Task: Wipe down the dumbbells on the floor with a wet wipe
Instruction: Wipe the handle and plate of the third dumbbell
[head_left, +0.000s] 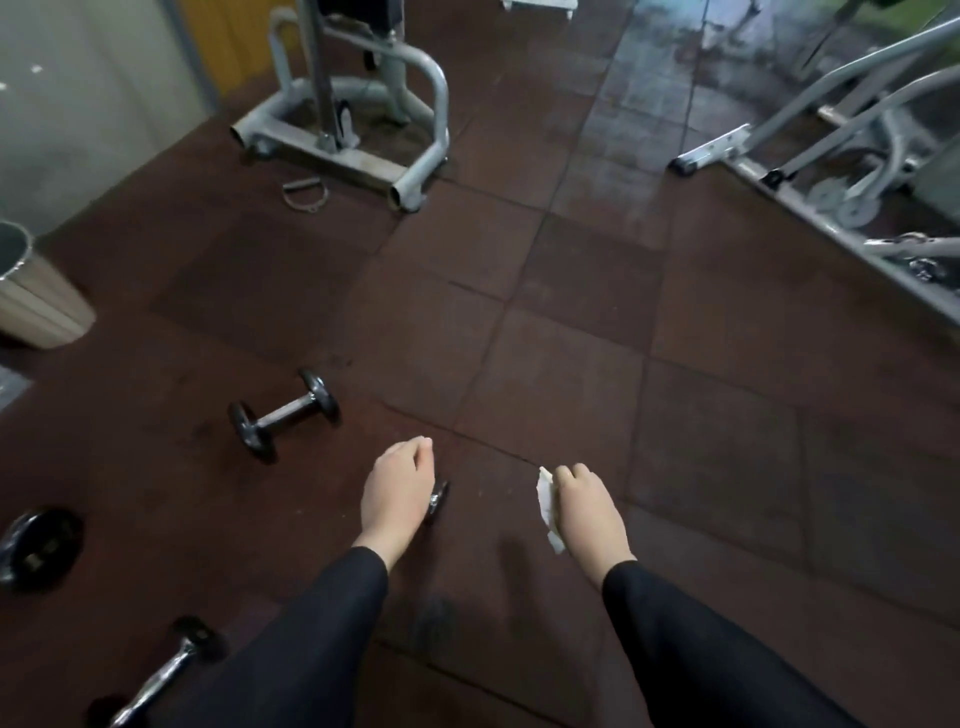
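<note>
- left hand (397, 488): fingers curled down over a small dumbbell (438, 500); only one dark end plate shows, just right of the hand. whether the hand grips it or merely covers it cannot be told.
- right hand (587, 512): fingers curled round a crumpled white wipe (548, 512), which sticks out on the hand's left side. the hand hangs above the floor (571, 374), well apart from the left hand.
- both forearms are in dark sleeves (322, 639).
- second dumbbell (284, 414): ahead and left of the left hand, lying on the floor, chrome bar with dark end plates, set at a slant. nothing touches it.
- third dumbbell (161, 670): behind and left of the left hand, close by the left sleeve, partly cut off at the bottom edge.
- weight plate (39, 548): flat on the floor, far left of the left hand, level with the wrist.
- bin (31, 291): pale, far ahead and left of the left hand, at the frame edge.
- machine base (363, 130): grey tube frame, far ahead of the left hand; a strap handle (305, 193) lies on the floor just in front of it.
- second frame (810, 156): grey, far ahead and right of the right hand.
- floor: dark red rubber tiles.
</note>
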